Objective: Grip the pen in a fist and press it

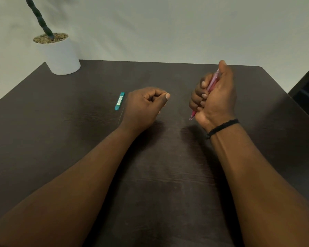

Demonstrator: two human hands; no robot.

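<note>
With my right hand (215, 97) wrapped round the pink mechanical pencil (210, 86), tip down above the table (61, 139), and my left hand (143, 106) seemingly pinching something too thin to see beside the teal lead case (119, 101), I judge reloading is underway, needing steady alignment next.

Most of the pink pen (211, 86) is hidden inside the right hand (214, 97); only its tip below and a blurred stretch of barrel show. The left hand (144, 106) pinches thumb to curled fingers (whether anything sits between them is too small to tell). The print on the teal case (119, 101) is unreadable. The plant's stem (40, 18) is cut off by the top edge.
</note>
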